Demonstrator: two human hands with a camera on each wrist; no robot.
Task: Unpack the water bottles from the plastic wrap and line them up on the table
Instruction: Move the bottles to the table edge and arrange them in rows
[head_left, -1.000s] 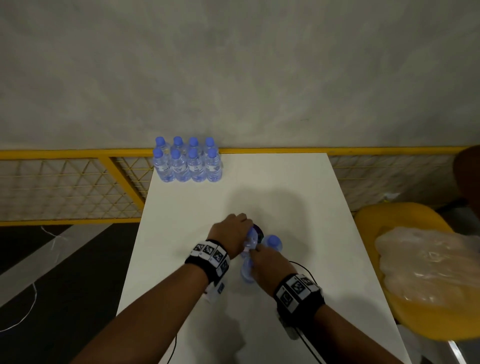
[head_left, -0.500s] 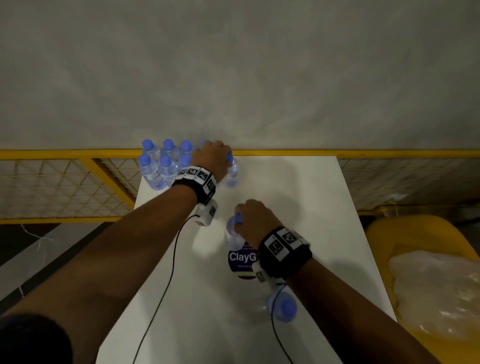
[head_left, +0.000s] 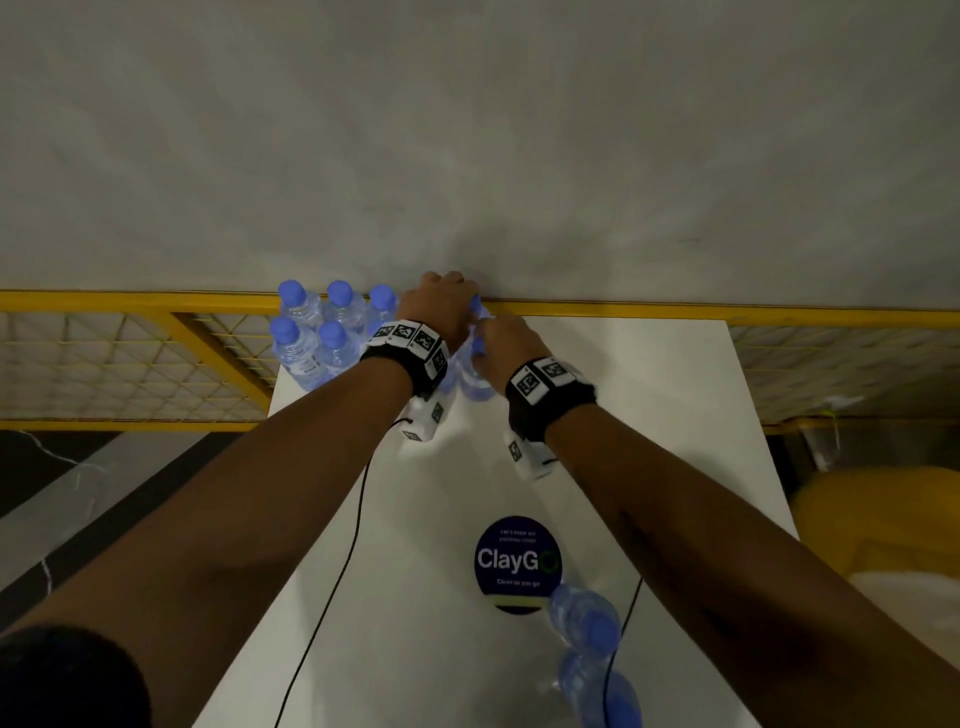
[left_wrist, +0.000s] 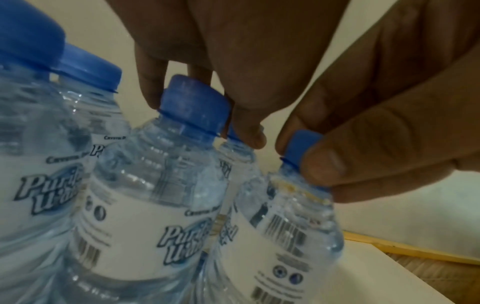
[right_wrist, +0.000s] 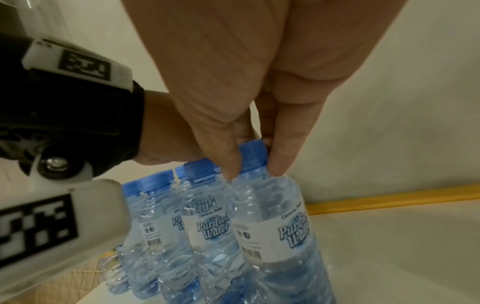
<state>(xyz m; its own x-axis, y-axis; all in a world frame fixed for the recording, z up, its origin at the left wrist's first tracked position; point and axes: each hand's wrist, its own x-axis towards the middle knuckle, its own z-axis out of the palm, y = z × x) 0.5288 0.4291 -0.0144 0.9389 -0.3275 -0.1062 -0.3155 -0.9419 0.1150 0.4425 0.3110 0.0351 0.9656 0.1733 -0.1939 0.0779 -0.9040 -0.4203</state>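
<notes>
The bottles (head_left: 311, 338) stand upright, caps up, grouped at the far left corner of the surface (head_left: 649, 415). Labels read "Purified Water". A round sticker (head_left: 518, 564) reads "ClayGO". The left hand (head_left: 441, 306) reaches forward, its grip pinching one bottle cap (left_wrist: 302, 146). The right hand (head_left: 506, 345) pinches the cap (right_wrist: 253, 155) of the bottle beside it. Two more bottles (head_left: 589, 639) lie near the near edge.

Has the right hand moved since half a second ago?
Yes. The right hand has gone from near the round blue sticker to the table's far edge, by the yellow rail.
</notes>
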